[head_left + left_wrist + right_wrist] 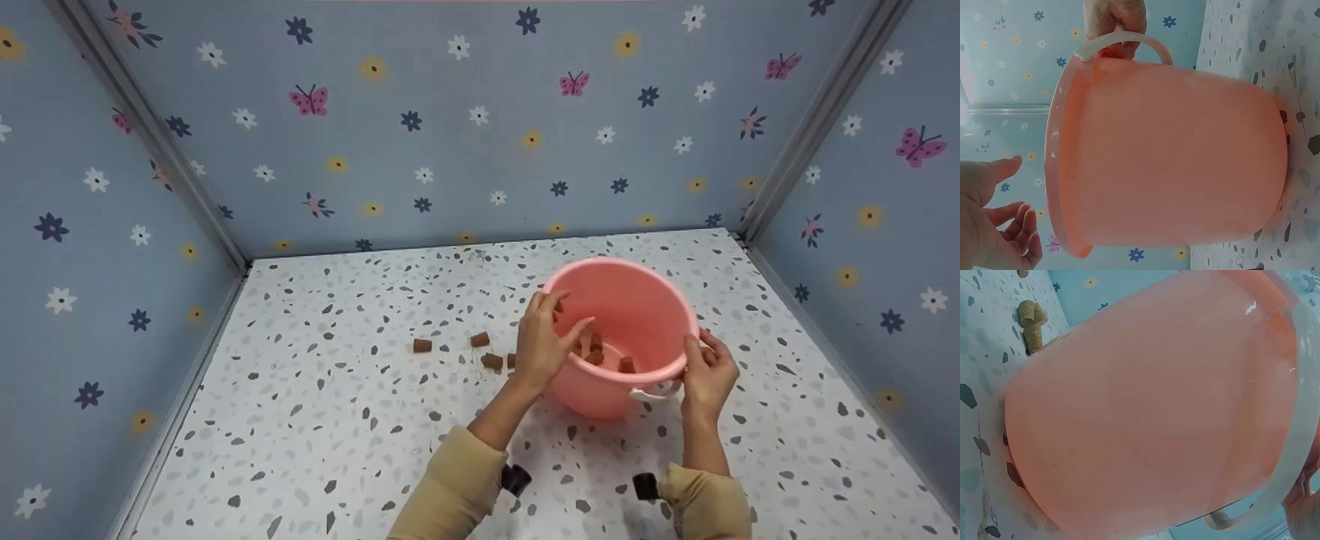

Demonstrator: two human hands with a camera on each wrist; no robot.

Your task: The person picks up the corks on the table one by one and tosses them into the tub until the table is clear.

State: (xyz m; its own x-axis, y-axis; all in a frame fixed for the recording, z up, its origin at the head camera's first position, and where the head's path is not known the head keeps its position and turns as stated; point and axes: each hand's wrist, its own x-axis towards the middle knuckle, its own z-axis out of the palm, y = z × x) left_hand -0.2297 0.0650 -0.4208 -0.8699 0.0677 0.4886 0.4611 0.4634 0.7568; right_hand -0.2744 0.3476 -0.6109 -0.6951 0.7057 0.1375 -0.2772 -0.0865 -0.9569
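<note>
A pink plastic bucket [634,307] stands on the table with several brown corks [626,365] inside. My right hand [709,375] grips its rim on the right, thumb over the edge, beside the white handle [652,394]. On the other side, my left hand [541,341] is over the near-left rim with thumb and fingers spread. The left wrist view shows this left hand [1002,216] apart from the bucket wall [1168,152], its fingers loosely bent and holding nothing. Loose corks [422,346] lie left of the bucket; the right wrist view shows some corks [1033,338] past its base.
The speckled white tabletop [315,427] is enclosed by blue flowered panels [450,150] at the back and both sides. Metal strips [187,180] run along the corners. A black wrist camera [516,480] sits at each sleeve.
</note>
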